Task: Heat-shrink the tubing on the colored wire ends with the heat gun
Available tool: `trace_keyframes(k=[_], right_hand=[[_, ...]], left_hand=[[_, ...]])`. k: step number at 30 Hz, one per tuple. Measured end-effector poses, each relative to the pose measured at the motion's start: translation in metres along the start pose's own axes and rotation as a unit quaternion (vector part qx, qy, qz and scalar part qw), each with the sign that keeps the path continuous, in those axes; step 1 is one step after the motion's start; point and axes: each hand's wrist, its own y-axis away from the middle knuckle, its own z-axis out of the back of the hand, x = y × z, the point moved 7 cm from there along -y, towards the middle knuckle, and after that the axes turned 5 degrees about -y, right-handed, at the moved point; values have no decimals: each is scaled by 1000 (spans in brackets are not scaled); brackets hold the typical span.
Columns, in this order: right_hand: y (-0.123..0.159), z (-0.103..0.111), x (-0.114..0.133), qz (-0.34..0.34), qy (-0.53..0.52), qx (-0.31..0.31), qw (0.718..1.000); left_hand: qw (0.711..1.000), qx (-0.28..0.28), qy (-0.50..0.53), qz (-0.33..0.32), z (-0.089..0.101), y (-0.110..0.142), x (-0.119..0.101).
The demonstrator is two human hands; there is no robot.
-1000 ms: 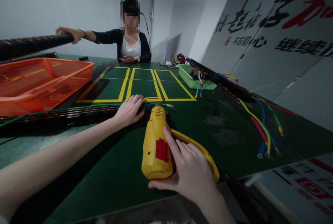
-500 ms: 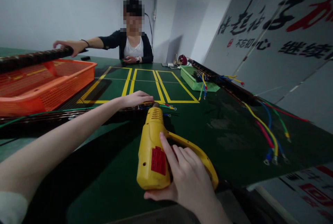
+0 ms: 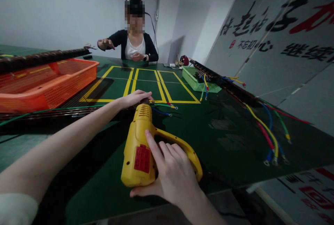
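My right hand (image 3: 173, 167) is wrapped round the handle of a yellow heat gun (image 3: 135, 132), its index finger lying along the body. The gun's dark nozzle points away from me, close to my left hand (image 3: 134, 99). That hand is closed over the end of a wire harness, its fingertips partly hidden. Green, yellow, red and blue wires (image 3: 164, 105) with ring terminals stick out to the right of it. The dark length of the harness (image 3: 75, 112) runs off to the left, partly behind my forearm.
An orange basket (image 3: 70, 87) with a dark wrapped bundle (image 3: 44, 59) across it stands at left. At right, another harness (image 3: 232, 89) rests over a green basket (image 3: 193, 83), coloured leads hanging down. Yellow tape marks (image 3: 146, 70) line the table. A person (image 3: 135, 47) sits opposite.
The heat gun has moved left in my right hand, its nozzle nearer my left hand. The person opposite has let go of the dark bundle and drawn their arm back.
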Motion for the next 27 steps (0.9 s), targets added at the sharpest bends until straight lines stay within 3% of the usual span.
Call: trace_keyframes(k=[7,15,27], right_hand=[[11,8,-20,-21,2,5,1000],[23,20,-39,-34,28,-21,999],[25,16,-43,-40,35,-59,997]], left_hand=[[999,12,-10,-46,-3,-2,-4],[999,13,-27,-21,-2,0,-4],[999,19,-16,-31,-4,-4,-3]])
